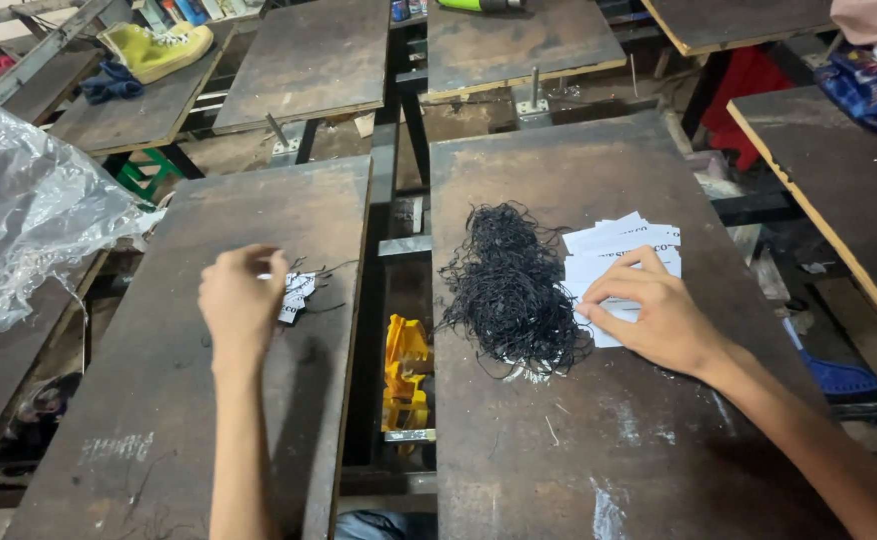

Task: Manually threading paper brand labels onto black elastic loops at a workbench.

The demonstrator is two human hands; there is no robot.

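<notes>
My left hand (241, 303) rests on the left dark board (159, 420) with its fingers closed around a small bunch of white tags with black strings (299, 292). My right hand (659, 318) lies on the right dark board (609, 440), fingertips pinching a white paper tag from a spread pile of white tags (624, 245). A tangled heap of black string loops (512, 290) sits just left of that pile, between my two hands.
A yellow tool (406, 375) lies in the gap between the two boards. Crumpled clear plastic (19, 215) covers the left side. More dark boards stand behind, one with a yellow shoe (155, 48). Blue cloth (874, 95) lies on the right board.
</notes>
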